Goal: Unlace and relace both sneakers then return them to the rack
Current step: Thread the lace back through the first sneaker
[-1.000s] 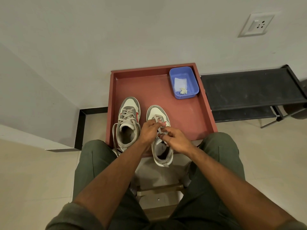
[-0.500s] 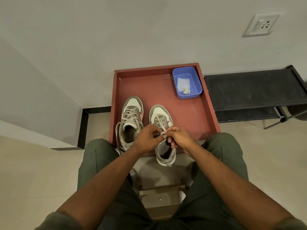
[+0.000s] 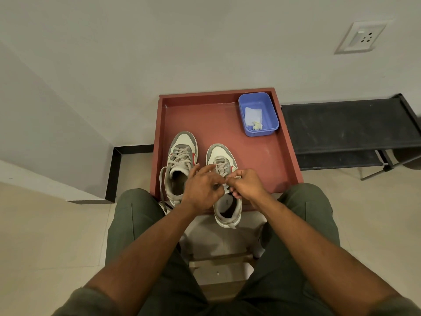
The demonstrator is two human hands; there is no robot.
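Two grey-and-white sneakers with red marks stand toes away from me on a red tray [image 3: 227, 124]. The left sneaker [image 3: 181, 153] is laced, and a loose lace end hangs over the tray's front edge. The right sneaker [image 3: 224, 179] juts over the tray's near edge. Both my hands are over its tongue. My right hand [image 3: 247, 185] pinches its lace near the top eyelets. My left hand [image 3: 201, 187] holds the lace beside it, with two fingers stretched out toward the left sneaker. The upper laces are hidden under my hands.
A blue plastic tub [image 3: 258, 114] with a bit of white paper sits in the tray's far right corner. A black shoe rack [image 3: 348, 128] stands to the right against the wall. My knees flank a wooden stool [image 3: 222, 265] below the tray.
My hands have shifted slightly on the right sneaker's lace. My left hand's fingers have spread out, and the two hands have drawn a little apart.
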